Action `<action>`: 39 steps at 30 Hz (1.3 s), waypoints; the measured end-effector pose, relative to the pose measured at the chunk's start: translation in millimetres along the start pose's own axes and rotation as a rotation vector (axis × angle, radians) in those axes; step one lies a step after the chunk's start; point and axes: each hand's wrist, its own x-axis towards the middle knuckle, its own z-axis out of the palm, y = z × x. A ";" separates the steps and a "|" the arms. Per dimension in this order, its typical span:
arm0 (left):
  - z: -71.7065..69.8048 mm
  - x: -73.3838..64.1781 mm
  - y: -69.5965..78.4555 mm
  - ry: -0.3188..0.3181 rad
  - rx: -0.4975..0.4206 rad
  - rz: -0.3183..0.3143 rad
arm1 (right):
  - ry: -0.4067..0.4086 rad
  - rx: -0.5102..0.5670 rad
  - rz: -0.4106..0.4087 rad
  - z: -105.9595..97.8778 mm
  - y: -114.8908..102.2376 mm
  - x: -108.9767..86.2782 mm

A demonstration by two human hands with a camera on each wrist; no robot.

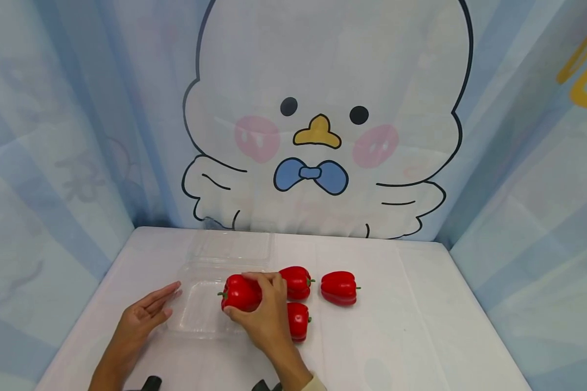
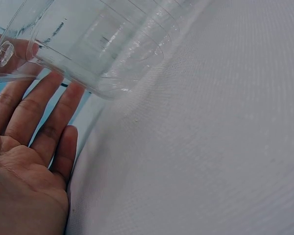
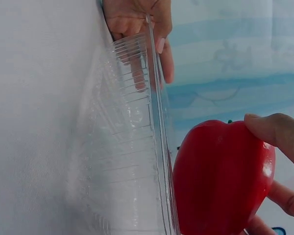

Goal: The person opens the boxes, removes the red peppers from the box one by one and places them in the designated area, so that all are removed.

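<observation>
My right hand (image 1: pixel 269 320) grips a red bell pepper (image 1: pixel 241 293) between thumb and fingers, its green stem pointing left. In the head view the pepper overlaps a clear plastic container (image 1: pixel 191 325); the right wrist view has the pepper (image 3: pixel 225 171) beside the container's upper rim (image 3: pixel 159 132), above the tray. At the container's left side is my left hand (image 1: pixel 139 321), its fingers extended. The left wrist view shows those fingertips (image 2: pixel 74 90) right at the container's wall (image 2: pixel 98 58), palm turned up and holding nothing.
Two red bell peppers, one behind (image 1: pixel 295 279) and one in front (image 1: pixel 298 321), sit just right of the container; another pepper (image 1: pixel 339 288) lies farther right. The container's clear lid (image 1: pixel 232 247) is folded back toward the cartoon-printed backdrop (image 1: pixel 318 206). A white cloth (image 1: pixel 401 336) covers the table.
</observation>
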 end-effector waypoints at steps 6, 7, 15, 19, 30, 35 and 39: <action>0.2 -0.4 0.4 -0.005 -0.005 0.012 | 0.011 -0.006 -0.012 -4.2 2.1 -1.6; 0.3 -0.4 0.5 -0.006 -0.005 0.012 | 0.012 -0.007 -0.016 -4.8 2.6 -1.8; 0.0 0.0 0.6 -0.008 -0.013 0.017 | 0.018 -0.024 -0.006 -8.5 4.8 -3.6; -0.3 0.0 1.2 -0.013 -0.013 0.010 | 0.025 -0.013 -0.001 -10.8 3.6 -4.3; -1.3 0.0 0.2 -0.012 -0.015 0.008 | 0.075 -0.021 -0.031 -21.5 0.6 -5.4; -1.3 -0.4 0.4 -0.017 -0.019 0.011 | 0.105 -0.030 -0.039 -28.2 3.3 -4.9; -1.7 -0.8 1.2 -0.020 0.000 0.009 | 0.124 -0.039 -0.033 -33.6 6.3 -4.7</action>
